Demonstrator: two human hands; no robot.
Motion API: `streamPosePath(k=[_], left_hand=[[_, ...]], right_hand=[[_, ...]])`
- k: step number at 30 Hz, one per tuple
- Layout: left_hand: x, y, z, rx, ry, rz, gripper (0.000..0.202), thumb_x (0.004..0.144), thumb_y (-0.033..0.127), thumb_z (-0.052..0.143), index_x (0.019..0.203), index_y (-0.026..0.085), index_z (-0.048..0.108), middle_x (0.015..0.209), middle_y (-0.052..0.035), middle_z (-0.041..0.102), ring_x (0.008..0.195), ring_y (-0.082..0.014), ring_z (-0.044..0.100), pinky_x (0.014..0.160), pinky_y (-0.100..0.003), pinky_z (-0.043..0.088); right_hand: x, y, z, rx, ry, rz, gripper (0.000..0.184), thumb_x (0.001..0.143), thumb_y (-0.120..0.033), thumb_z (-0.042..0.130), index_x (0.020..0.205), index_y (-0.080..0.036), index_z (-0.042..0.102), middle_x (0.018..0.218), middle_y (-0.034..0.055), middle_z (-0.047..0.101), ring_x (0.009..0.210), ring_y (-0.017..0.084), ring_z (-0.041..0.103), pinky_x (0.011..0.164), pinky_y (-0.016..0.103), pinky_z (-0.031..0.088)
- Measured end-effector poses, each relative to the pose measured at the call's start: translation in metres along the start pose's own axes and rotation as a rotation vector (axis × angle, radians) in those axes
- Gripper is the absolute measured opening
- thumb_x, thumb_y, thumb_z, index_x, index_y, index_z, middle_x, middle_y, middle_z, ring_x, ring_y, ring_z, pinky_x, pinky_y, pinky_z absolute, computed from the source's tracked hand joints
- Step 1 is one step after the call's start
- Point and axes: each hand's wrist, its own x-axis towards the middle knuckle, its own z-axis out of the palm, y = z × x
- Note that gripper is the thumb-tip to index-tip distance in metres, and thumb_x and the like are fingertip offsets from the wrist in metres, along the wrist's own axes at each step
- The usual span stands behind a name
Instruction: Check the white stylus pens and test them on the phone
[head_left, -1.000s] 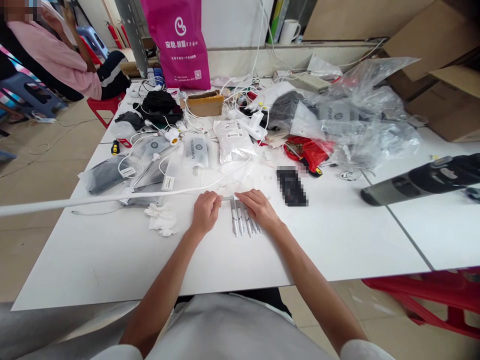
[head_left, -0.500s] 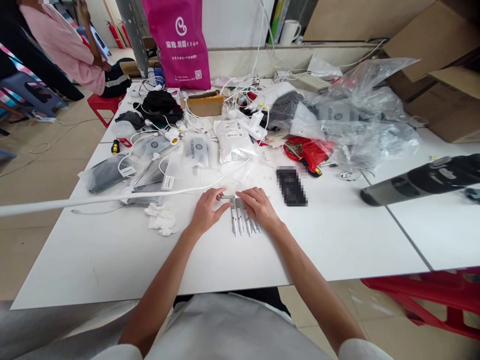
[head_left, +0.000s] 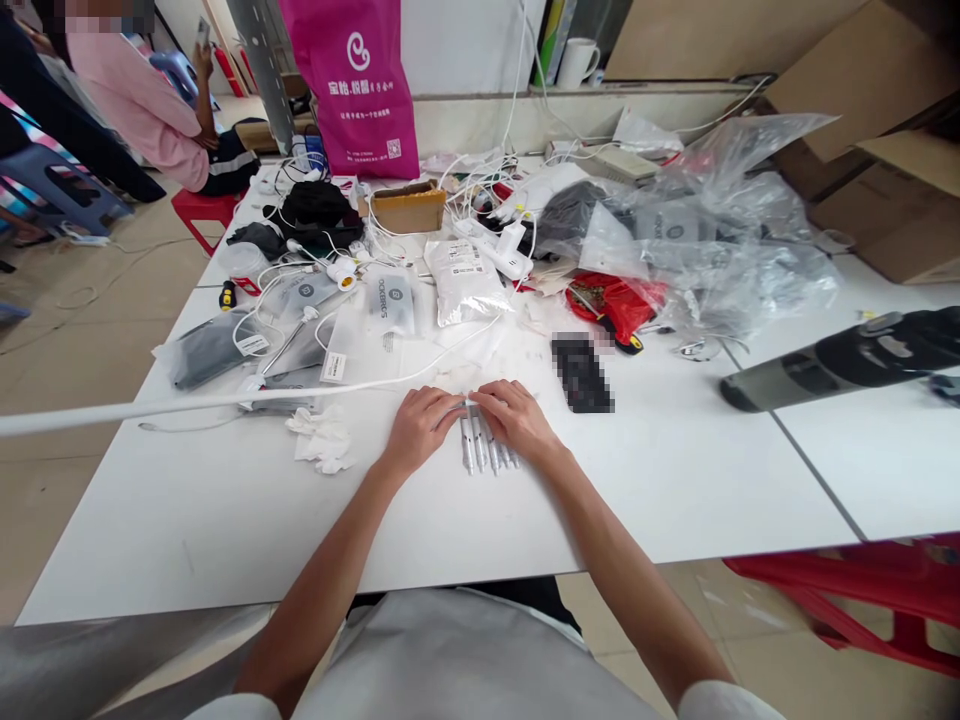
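Our left hand point(head_left: 420, 425) curls its grip at the far ends of the grey sticks point(head_left: 480, 458) lined up on the desk point(head_left: 675, 480), pinching or not we cannot tell; our right hand point(head_left: 519, 420) lies spread over them. We judge a sideways nudge could roll them apart.

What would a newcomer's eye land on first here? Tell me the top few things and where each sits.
The bright magenta shopping bag with white print stands at the far end of the white table, left of centre. To its right sprawls a heap of crumpled clear plastic bags. Close in, the left hand and right hand meet fingertip to fingertip over a row of slim silver-grey sticks lying side by side.
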Motion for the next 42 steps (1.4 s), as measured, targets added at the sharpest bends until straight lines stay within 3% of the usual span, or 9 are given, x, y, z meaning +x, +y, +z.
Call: streamPosePath(k=[5, 9, 14, 19, 28, 42], left_hand=[[0.001, 0.001, 0.001, 0.064, -0.001, 0.017, 0.028, 0.113, 0.039, 0.055, 0.107, 0.024, 0.078, 0.092, -0.0054, 0.08, 0.088, -0.0226, 0.069, 0.085, -0.04, 0.044], [0.001, 0.0, 0.0, 0.089, 0.013, 0.047, 0.032, 0.115, 0.034, 0.05, 0.102, 0.021, 0.076, 0.087, -0.0033, 0.08, 0.08, -0.0197, 0.067, 0.081, -0.038, 0.042], [0.0, -0.004, -0.001, 0.084, 0.017, 0.062, 0.029, 0.116, 0.034, 0.051, 0.116, 0.02, 0.077, 0.084, -0.0017, 0.081, 0.074, -0.0177, 0.067, 0.079, -0.038, 0.042], [0.0, -0.007, -0.001, 0.082, 0.003, 0.122, 0.023, 0.112, 0.038, 0.061, 0.118, 0.023, 0.076, 0.092, -0.0017, 0.084, 0.08, -0.0184, 0.071, 0.081, -0.039, 0.043], [0.001, -0.007, -0.003, 0.072, 0.076, 0.09, 0.014, 0.111, 0.03, 0.06, 0.118, 0.022, 0.07, 0.103, -0.0054, 0.079, 0.097, -0.0204, 0.075, 0.087, -0.038, 0.05], [0.002, -0.005, -0.005, 0.074, 0.081, 0.111, 0.007, 0.11, 0.026, 0.061, 0.113, 0.023, 0.067, 0.1, -0.0045, 0.072, 0.092, -0.02, 0.069, 0.085, -0.038, 0.051]], right_hand=[[0.005, -0.008, -0.004, -0.001, -0.061, 0.007, 0.037, 0.113, -0.029, 0.051, 0.147, -0.022, 0.064, 0.11, 0.011, 0.075, 0.095, 0.025, 0.065, 0.081, 0.04, 0.048], [0.005, -0.008, -0.002, -0.002, -0.046, -0.001, 0.029, 0.112, -0.02, 0.051, 0.135, -0.021, 0.067, 0.111, 0.011, 0.074, 0.099, 0.026, 0.063, 0.084, 0.041, 0.045], [0.002, -0.002, -0.003, 0.022, -0.014, 0.0, 0.031, 0.108, -0.004, 0.043, 0.124, -0.02, 0.064, 0.114, 0.0099, 0.074, 0.102, 0.025, 0.063, 0.089, 0.041, 0.044], [0.002, -0.003, -0.007, -0.047, -0.059, 0.02, 0.025, 0.11, -0.02, 0.057, 0.133, -0.023, 0.066, 0.108, 0.0083, 0.073, 0.096, 0.025, 0.061, 0.086, 0.041, 0.038], [-0.001, 0.005, -0.004, -0.142, 0.01, 0.036, 0.026, 0.105, -0.01, 0.055, 0.124, -0.023, 0.067, 0.115, 0.0103, 0.068, 0.1, 0.025, 0.057, 0.093, 0.044, 0.036], [0.0, 0.002, -0.007, -0.126, 0.036, 0.076, 0.02, 0.108, -0.013, 0.054, 0.119, -0.023, 0.067, 0.113, 0.0094, 0.069, 0.098, 0.024, 0.057, 0.093, 0.043, 0.037]])
